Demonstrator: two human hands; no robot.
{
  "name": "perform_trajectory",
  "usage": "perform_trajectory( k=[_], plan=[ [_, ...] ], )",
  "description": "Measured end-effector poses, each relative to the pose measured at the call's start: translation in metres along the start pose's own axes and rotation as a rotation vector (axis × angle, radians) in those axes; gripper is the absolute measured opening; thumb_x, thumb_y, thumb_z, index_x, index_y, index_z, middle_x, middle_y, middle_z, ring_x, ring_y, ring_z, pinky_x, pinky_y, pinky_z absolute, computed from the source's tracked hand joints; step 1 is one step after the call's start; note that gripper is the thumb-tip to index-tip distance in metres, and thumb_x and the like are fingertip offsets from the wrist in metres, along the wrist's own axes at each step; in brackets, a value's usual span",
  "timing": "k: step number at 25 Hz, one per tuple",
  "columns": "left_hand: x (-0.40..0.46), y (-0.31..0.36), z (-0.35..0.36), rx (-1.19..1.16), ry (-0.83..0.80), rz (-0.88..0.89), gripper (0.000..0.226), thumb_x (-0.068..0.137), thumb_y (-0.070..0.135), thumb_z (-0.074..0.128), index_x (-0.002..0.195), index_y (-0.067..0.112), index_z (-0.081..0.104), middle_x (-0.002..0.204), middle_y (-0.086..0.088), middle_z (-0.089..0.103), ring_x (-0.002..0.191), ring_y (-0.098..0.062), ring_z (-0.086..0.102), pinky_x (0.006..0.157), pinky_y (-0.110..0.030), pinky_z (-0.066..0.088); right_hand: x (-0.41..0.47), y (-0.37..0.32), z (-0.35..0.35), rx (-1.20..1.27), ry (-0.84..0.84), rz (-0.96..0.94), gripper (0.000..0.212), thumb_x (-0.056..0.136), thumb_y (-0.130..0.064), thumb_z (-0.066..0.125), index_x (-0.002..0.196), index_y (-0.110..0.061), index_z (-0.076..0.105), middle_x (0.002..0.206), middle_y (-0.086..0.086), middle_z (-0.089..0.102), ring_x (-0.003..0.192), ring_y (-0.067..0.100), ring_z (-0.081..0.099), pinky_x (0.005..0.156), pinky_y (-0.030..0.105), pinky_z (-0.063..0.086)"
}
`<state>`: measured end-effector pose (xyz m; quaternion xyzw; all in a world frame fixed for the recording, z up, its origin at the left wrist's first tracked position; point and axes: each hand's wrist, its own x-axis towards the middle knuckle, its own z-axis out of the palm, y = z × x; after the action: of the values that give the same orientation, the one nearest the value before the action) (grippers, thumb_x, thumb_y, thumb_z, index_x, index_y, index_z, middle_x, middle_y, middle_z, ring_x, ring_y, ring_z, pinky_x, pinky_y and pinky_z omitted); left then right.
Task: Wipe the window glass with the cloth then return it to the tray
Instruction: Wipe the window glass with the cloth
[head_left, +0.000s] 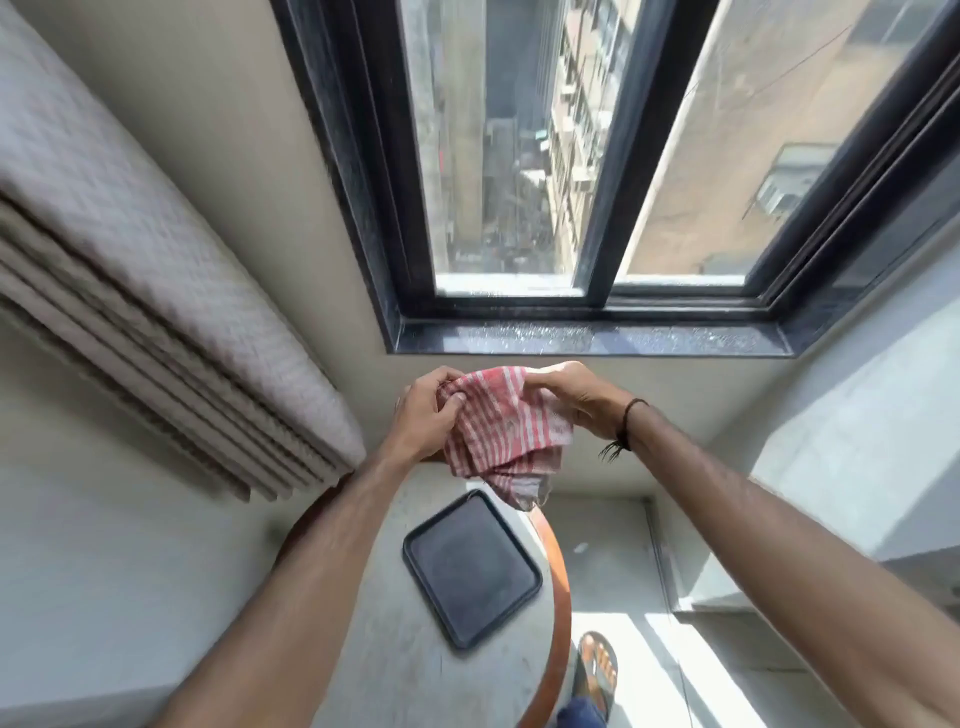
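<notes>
Both hands hold the cloth (506, 426) in the air below the window sill (592, 340), above the far edge of the round worktop (405, 665). The left hand (426, 410) pinches the cloth's upper left corner between thumb and fingers, and the right hand (571, 397) grips its upper right edge, so each hand is closed on the fabric. The red-and-white striped cloth hangs loosely bunched, its long axis running roughly from the hands down toward the tray (470, 569), with a frayed lower corner dangling just above the tray's far rim without clearly touching it. The dark tray lies flat on the worktop with nothing in it. The step in hand looks like gathering or folding the cloth into a pad; whether the wiping is done cannot be told, though the window glass (498, 156) looks dusty and streaked. If not, the next move calls for lifting the cloth up past the sill and pressing it flat against a pane.
</notes>
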<state>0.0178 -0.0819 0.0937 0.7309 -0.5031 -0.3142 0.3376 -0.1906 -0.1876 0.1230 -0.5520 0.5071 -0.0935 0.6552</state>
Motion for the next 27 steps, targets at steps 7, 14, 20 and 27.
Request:
perform_trajectory(
  k=[7, 14, 20, 27],
  plan=[
    [0.065, 0.183, -0.093, 0.032, 0.068, 0.365, 0.014, 0.100, 0.015, 0.064, 0.110, 0.019, 0.071, 0.086, 0.015, 0.065, 0.078, 0.004, 0.062, 0.068, -0.011, 0.048, -0.085, -0.132, -0.049, 0.348, -0.199, -0.304, 0.030, 0.101, -0.005, 0.066, 0.131, -0.004, 0.068, 0.109, 0.013, 0.077, 0.092, 0.023, 0.077, 0.090, 0.040, 0.065],
    [0.106, 0.292, -0.177, 0.291, 0.350, 0.582, 0.023, 0.096, 0.024, 0.072, 0.114, 0.009, 0.075, 0.103, -0.006, 0.078, 0.079, -0.012, 0.068, 0.071, -0.024, 0.055, -0.101, -0.249, -0.067, 0.635, 0.112, -0.479, 0.031, 0.110, -0.030, 0.048, 0.114, -0.010, 0.072, 0.095, 0.012, 0.084, 0.079, 0.026, 0.081, 0.080, 0.042, 0.065],
    [0.161, 0.363, -0.250, 0.573, 0.864, 0.850, 0.026, 0.098, 0.009, 0.062, 0.122, 0.006, 0.073, 0.132, -0.016, 0.069, 0.122, -0.033, 0.068, 0.102, -0.053, 0.060, -0.095, -0.336, -0.086, 0.920, 0.470, -0.718, 0.027, 0.105, -0.040, 0.058, 0.110, -0.017, 0.071, 0.106, 0.013, 0.079, 0.092, 0.033, 0.076, 0.064, 0.040, 0.065],
    [0.230, 0.397, -0.283, 0.813, 1.156, 0.872, 0.073, 0.108, 0.040, 0.036, 0.170, 0.011, 0.013, 0.180, -0.010, 0.001, 0.167, -0.029, 0.001, 0.135, -0.055, -0.001, -0.031, -0.394, -0.077, -0.092, 1.260, -1.306, 0.051, 0.107, -0.042, 0.038, 0.116, -0.010, 0.077, 0.116, 0.011, 0.081, 0.107, 0.030, 0.075, 0.105, 0.065, 0.051]
  ],
)
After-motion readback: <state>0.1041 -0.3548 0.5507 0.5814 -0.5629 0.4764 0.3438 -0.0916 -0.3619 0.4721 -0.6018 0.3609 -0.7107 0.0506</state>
